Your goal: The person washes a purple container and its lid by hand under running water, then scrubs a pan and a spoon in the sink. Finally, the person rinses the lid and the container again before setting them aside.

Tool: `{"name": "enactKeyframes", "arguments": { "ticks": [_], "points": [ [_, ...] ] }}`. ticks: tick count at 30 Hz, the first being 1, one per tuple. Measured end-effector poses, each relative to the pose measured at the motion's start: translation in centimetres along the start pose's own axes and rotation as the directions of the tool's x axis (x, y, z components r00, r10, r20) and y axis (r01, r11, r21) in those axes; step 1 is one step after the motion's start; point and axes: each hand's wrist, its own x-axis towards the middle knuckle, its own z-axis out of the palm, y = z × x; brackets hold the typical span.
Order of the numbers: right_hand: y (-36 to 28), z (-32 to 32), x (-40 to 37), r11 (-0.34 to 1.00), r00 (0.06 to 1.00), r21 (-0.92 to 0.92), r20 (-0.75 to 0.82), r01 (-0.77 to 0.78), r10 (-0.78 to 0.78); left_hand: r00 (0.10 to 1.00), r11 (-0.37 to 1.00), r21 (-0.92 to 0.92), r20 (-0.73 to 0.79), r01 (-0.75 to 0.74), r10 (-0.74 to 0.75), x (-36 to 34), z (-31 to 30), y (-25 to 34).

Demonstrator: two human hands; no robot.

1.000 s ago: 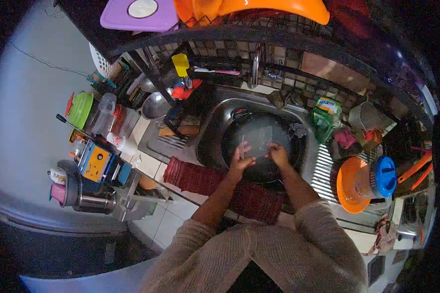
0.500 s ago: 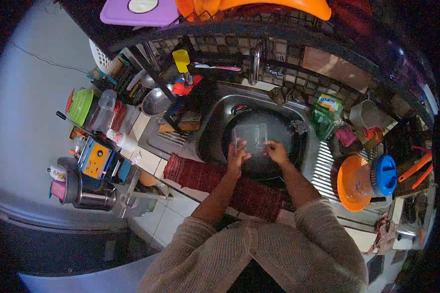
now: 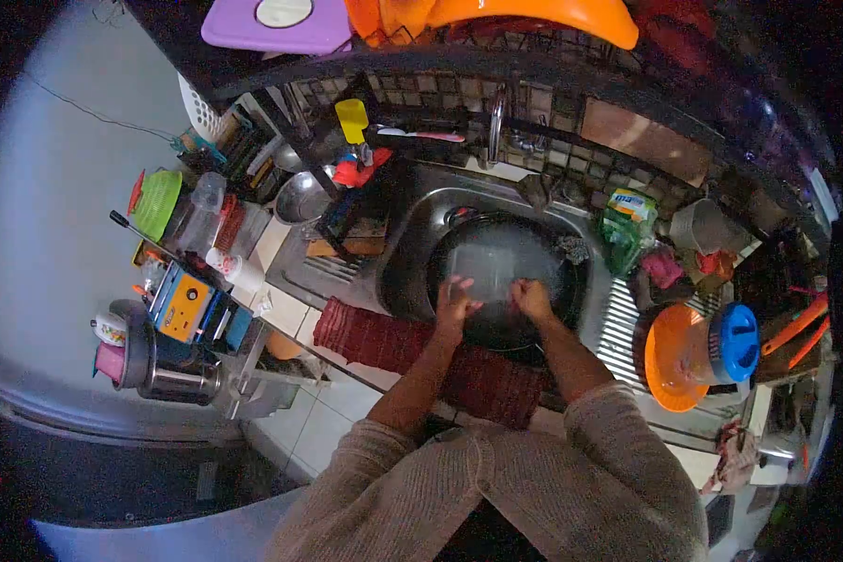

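Observation:
Over the sink, a clear plastic container, faint and see-through, is held above a large dark round basin. My left hand grips its left lower side, with the fingers partly spread against the wall. At its right edge, my right hand is closed in a pinch; its fingertips are partly hidden. Inside the basin's right part lies a grey scrubber. The basin stands in the steel sink, below the tap.
A dark red cloth lies along the counter's front edge. Right of the sink are a green pouch, an orange plate and a blue-lidded container. At left stand a blue and orange appliance and metal bowls.
My right hand has turned, and its fingers are more tightly curled. The container shows more faintly now. My left hand stays almost in place, and the view has shifted slightly.

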Motion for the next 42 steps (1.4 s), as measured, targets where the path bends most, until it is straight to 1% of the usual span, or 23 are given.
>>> {"name": "enactKeyframes", "arguments": {
  "ticks": [2,4,5,7,11,13,14,15,16,17,19,21,23,24,25,29,31,34,35,37,38,40,42],
  "points": [
    [0.6,0.3,0.2,1.0,1.0,0.008,-0.011,-0.028,0.028,1.0,1.0,0.009,-0.024,0.006,-0.006,0.5,-0.8,-1.4],
    [0.2,0.4,0.0,0.981,0.996,0.174,0.021,-0.086,0.084,0.999,1.0,0.019,-0.051,0.013,-0.012,0.6,-0.7,-1.1],
    [0.0,0.5,-0.1,0.982,0.996,0.172,0.023,-0.083,0.081,0.997,0.997,-0.044,-0.056,0.058,-0.06,0.5,-0.7,-1.1],
    [0.6,0.9,-0.2,0.982,1.0,0.188,0.005,0.002,-0.003,0.992,0.989,-0.107,-0.061,0.101,-0.108,0.1,-0.2,-0.3],
    [5.7,2.8,1.8,0.955,0.993,0.283,0.053,0.091,-0.11,0.996,0.995,-0.039,-0.016,0.089,-0.09,-0.1,0.0,0.3],
    [6.2,2.8,2.6,0.983,0.982,-0.14,0.132,-0.116,0.135,0.992,0.991,-0.046,0.024,0.124,-0.123,0.3,-0.3,-0.3],
    [6.6,2.7,2.6,0.983,0.982,-0.139,0.131,-0.118,0.137,0.985,0.982,0.087,0.032,0.165,-0.169,0.6,-0.3,-0.7],
    [5.4,2.2,2.0,0.904,0.979,-0.428,0.191,0.011,0.078,0.976,0.955,0.218,0.034,0.202,-0.215,0.8,-0.5,-1.3],
    [6.0,2.2,1.9,0.73,0.963,-0.667,0.266,0.152,0.041,0.976,0.954,0.218,0.036,0.204,-0.217,0.9,-0.6,-1.7],
    [9.2,3.3,2.3,0.73,0.964,-0.667,0.264,0.15,0.043,0.977,0.962,0.19,0.046,0.196,-0.208,0.9,-0.8,-2.1],
    [17.4,6.3,4.7,0.584,0.949,-0.751,0.204,0.308,-0.239,0.978,0.969,0.161,0.055,0.189,-0.2,0.9,-0.7,-2.0],
    [11.3,4.1,2.6,0.64,0.962,-0.719,0.189,0.271,-0.195,0.971,0.976,0.027,0.093,0.217,-0.219,0.6,-0.6,-1.3],
    [6.9,2.5,2.0,0.692,0.973,-0.683,0.177,0.231,-0.15,0.976,0.979,0.028,0.08,0.202,-0.204,0.4,-0.4,-1.1],
    [6.2,2.2,2.4,0.854,0.985,-0.521,0.149,0.008,0.082,0.98,0.982,0.027,0.067,0.186,-0.187,0.4,-0.3,-1.1],
    [5.5,1.8,2.4,0.913,0.936,-0.329,0.17,-0.242,0.309,0.98,0.982,0.028,0.069,0.185,-0.187,0.4,-0.2,-1.1],
    [4.5,1.2,1.7,0.937,0.948,-0.26,0.153,-0.233,0.278,0.985,0.984,0.088,0.058,0.158,-0.163,0.8,-0.8,-2.1],
    [7.2,2.5,2.4,0.971,0.988,-0.198,0.047,-0.132,0.144,0.986,0.984,0.091,0.061,0.152,-0.158,0.8,-0.5,-1.8],
    [8.3,3.1,3.2,0.991,0.995,-0.09,-0.004,-0.096,0.096,0.982,0.98,0.068,0.027,0.185,-0.187,0.1,0.6,0.0],
    [8.4,3.1,3.2,0.991,0.995,-0.09,-0.001,-0.096,0.096,0.979,0.979,0.046,0.015,0.201,-0.202,0.1,0.7,0.3],
    [4.9,1.8,1.9,0.974,0.978,0.088,0.027,-0.21,0.209,0.977,0.977,0.024,0.005,0.212,-0.212,0.3,0.9,0.4],
    [3.5,1.6,1.4,0.974,0.978,0.087,0.028,-0.209,0.207,0.982,0.982,0.055,0.044,0.183,-0.186,0.2,1.0,0.4],
    [2.2,1.6,0.8,0.919,0.954,-0.256,-0.057,-0.299,0.294,0.983,0.984,0.086,0.084,0.154,-0.162,0.2,0.7,0.2],
    [7.2,3.7,2.9,0.897,0.946,-0.317,0.001,-0.306,0.323,0.958,0.967,0.073,0.137,0.245,-0.253,0.2,0.3,0.2]
  ]
}}
